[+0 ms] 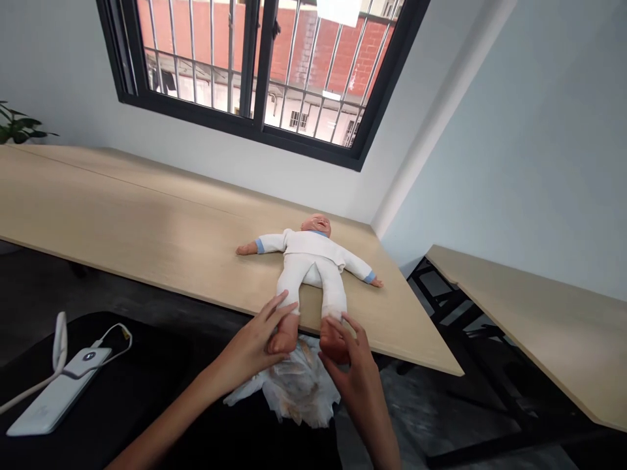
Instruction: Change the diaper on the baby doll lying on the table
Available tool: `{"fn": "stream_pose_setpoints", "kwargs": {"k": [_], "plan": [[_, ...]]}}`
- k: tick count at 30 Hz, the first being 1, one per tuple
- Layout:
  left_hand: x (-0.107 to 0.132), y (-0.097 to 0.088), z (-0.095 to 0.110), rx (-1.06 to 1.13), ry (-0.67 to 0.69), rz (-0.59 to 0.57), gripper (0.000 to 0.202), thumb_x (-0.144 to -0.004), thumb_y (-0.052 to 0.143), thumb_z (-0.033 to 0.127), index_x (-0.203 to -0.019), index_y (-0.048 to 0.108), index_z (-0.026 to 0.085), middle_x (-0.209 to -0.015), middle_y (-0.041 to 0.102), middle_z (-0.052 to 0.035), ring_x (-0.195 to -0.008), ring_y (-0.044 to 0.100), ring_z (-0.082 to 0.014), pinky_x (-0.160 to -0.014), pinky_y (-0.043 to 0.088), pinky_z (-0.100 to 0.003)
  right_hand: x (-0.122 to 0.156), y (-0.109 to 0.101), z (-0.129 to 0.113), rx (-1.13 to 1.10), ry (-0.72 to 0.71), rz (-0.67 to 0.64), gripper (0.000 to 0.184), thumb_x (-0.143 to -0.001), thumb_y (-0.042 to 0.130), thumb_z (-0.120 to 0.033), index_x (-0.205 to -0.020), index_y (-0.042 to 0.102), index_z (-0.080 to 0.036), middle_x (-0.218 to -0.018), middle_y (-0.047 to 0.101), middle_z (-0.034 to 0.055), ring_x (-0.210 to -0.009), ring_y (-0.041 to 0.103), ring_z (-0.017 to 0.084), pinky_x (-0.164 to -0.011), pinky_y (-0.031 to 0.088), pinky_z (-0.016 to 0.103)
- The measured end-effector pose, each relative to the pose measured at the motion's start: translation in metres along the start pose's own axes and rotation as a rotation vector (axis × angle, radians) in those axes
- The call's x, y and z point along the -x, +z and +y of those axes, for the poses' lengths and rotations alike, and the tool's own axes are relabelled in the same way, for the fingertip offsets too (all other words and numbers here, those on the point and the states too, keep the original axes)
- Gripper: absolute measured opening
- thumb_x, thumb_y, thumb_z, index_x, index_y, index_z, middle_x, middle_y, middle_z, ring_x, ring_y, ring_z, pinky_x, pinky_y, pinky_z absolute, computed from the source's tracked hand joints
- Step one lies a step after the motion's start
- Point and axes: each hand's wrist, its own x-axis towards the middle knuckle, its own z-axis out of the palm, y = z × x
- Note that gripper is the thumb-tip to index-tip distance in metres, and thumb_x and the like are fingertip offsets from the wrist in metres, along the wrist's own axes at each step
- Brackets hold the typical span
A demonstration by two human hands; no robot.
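Note:
A baby doll point(313, 245) in a white long-sleeved top and white trousers with blue cuffs lies on its back on the wooden table point(171, 241). Its arms are spread and its bare feet reach past the front edge. My left hand point(257, 336) curls round the lower leg on the left, fingers over the trouser hem and thumb by the foot. Round the other ankle is my right hand point(355, 362), its fingertips at that hem. Below the feet, a crumpled white sheet-like thing point(298, 385) with brownish stains hangs over my dark-clothed lap; its kind is unclear.
At the lower left, a white power bank point(63, 391) with a white cable point(61, 343) rests on a black surface. Another wooden table point(533, 313) with a black frame stands to the right. A barred window point(255, 72) and a plant point(22, 127) are at the back.

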Motion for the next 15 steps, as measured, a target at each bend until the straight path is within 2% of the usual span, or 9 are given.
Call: {"fn": "stream_pose_setpoints", "kwargs": {"k": [4,6,9,13,15], "plan": [[-0.004,-0.011,-0.009,0.089,0.005,0.130,0.057,-0.075,0.070,0.025,-0.128,0.052,0.028,-0.147,0.040,-0.0086,-0.136,0.039,-0.0265,-0.113,0.034,-0.041,-0.004,0.004,0.012,0.010,-0.028,0.062,0.040,-0.087,0.057,-0.026,-0.127,0.053,-0.028,-0.132,0.050,0.0084,-0.122,0.052,0.026,-0.096,0.050,0.040],[-0.006,-0.014,-0.015,0.101,0.006,0.186,0.050,-0.075,0.070,0.027,-0.123,0.055,0.026,-0.142,0.047,-0.0087,-0.133,0.043,-0.0263,-0.112,0.034,-0.042,-0.005,0.007,0.022,0.029,-0.027,0.090,0.040,-0.089,0.055,-0.025,-0.128,0.052,-0.026,-0.129,0.053,0.0097,-0.121,0.053,0.026,-0.099,0.047,0.043],[-0.009,-0.019,-0.023,0.120,-0.014,0.208,0.047,-0.076,0.069,0.029,-0.121,0.055,0.027,-0.137,0.051,-0.0076,-0.131,0.044,-0.0264,-0.112,0.033,-0.044,-0.007,0.008,0.030,0.070,-0.051,0.097,0.039,-0.090,0.054,-0.023,-0.129,0.052,-0.026,-0.125,0.056,0.0103,-0.119,0.053,0.027,-0.102,0.045,0.047],[-0.008,-0.028,-0.017,0.118,-0.019,0.164,0.048,-0.074,0.071,0.034,-0.119,0.056,0.026,-0.135,0.052,-0.0082,-0.127,0.046,-0.0264,-0.108,0.036,-0.043,-0.003,-0.008,0.020,0.104,-0.175,0.031,0.034,-0.088,0.059,-0.025,-0.122,0.059,-0.029,-0.133,0.052,0.0093,-0.126,0.047,0.028,-0.106,0.041,0.051],[-0.005,-0.034,-0.004,0.054,-0.026,0.169,0.040,-0.073,0.073,0.040,-0.107,0.061,0.024,-0.120,0.060,-0.0078,-0.117,0.052,-0.0260,-0.102,0.041,-0.040,0.005,-0.018,0.012,0.050,-0.233,-0.071,0.025,-0.089,0.059,-0.026,-0.113,0.064,-0.029,-0.133,0.052,0.0081,-0.129,0.046,0.027,-0.107,0.041,0.049]]}}
